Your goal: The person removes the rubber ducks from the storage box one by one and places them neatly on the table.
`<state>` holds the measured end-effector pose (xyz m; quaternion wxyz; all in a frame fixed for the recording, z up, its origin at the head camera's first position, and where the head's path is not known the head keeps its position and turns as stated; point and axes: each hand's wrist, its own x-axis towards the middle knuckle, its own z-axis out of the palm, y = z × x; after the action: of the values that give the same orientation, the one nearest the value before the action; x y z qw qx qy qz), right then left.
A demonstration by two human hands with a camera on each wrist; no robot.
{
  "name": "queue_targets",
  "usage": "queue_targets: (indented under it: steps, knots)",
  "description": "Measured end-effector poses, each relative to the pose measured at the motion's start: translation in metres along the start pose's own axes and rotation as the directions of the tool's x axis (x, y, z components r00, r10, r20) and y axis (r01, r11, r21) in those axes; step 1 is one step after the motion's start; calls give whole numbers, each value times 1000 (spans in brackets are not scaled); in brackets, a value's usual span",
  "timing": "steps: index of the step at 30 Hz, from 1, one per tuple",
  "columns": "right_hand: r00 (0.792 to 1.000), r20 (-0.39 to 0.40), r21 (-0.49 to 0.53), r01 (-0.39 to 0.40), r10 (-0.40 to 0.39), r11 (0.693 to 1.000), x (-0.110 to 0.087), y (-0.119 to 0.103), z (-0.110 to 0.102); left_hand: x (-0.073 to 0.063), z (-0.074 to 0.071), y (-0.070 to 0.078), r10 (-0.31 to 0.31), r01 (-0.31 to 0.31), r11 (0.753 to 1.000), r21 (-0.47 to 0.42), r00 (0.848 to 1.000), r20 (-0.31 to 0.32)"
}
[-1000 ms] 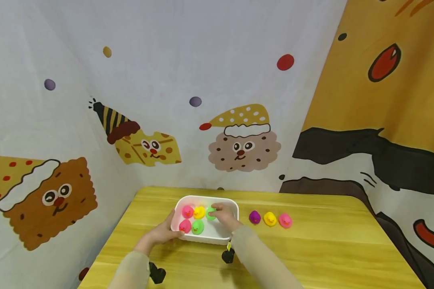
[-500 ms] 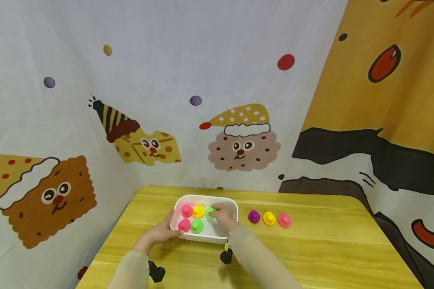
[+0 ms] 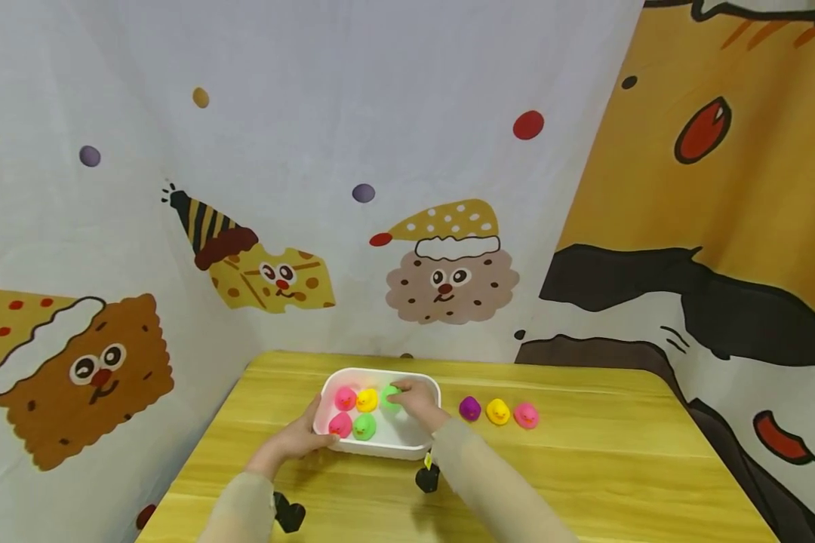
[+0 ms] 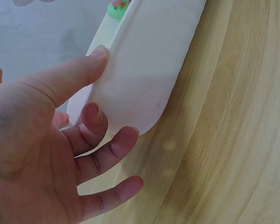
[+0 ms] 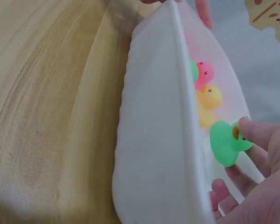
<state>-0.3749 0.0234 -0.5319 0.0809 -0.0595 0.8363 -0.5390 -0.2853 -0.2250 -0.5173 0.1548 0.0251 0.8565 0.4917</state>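
A white plastic bin point(image 3: 380, 449) stands on the wooden table. My left hand point(image 3: 297, 436) holds its left end, thumb point(image 4: 90, 67) on the rim and the other fingers bent at the outer wall. Inside the bin, my right hand point(image 3: 416, 403) pinches a green rubber duck point(image 5: 224, 142) between thumb and fingers. To its left in the back row are a yellow duck point(image 3: 367, 401) and a pink duck point(image 3: 345, 398). The front row has another pink duck point(image 3: 340, 426) and another green duck point(image 3: 364, 427).
On the table point(image 3: 604, 460) right of the bin, a purple duck point(image 3: 470, 409), a yellow duck point(image 3: 498, 412) and a pink duck point(image 3: 526, 415) sit in a row. A cartoon-printed cloth point(image 3: 299, 113) hangs behind the table.
The head view has shifted slightly, so everything on the table appears a little further left. Both hands keep their places at the bin, the right still pinching the green duck.
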Motion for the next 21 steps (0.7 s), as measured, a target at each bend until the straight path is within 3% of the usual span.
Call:
queue_targets:
  steps: [21]
  knots:
    - [999, 50, 7, 20, -21, 1000, -22, -25, -26, -2, 0, 3, 0, 0, 1000, 13, 1000, -23]
